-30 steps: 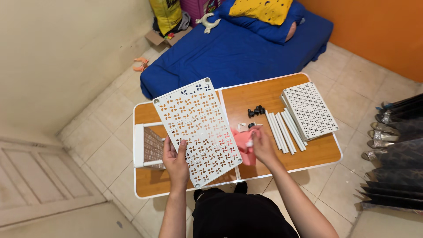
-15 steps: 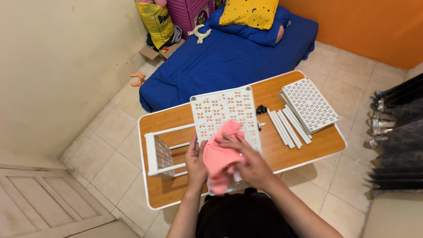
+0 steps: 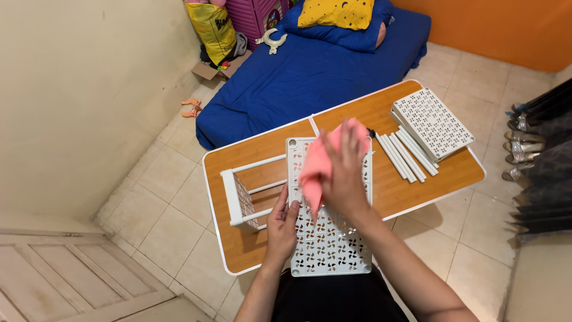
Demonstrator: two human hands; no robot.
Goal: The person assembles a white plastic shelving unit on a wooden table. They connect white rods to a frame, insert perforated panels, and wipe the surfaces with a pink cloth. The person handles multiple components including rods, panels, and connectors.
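A wooden worktop carries a white perforated panel lying flat in front of the person. It looks like a wiping step. The right hand presses a pink cloth on the panel's far half, grip closed on it. The left hand pinches the panel's left edge. Wiping the near half calls for steady bracing.

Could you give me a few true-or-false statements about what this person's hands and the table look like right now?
1. The right hand presses a pink cloth onto the white patterned panel. True.
2. The left hand holds a screwdriver. False: it grips the panel's left edge.
3. The white tubes lie on the wooden table. True.
4. The mattress is red. False: it is blue.
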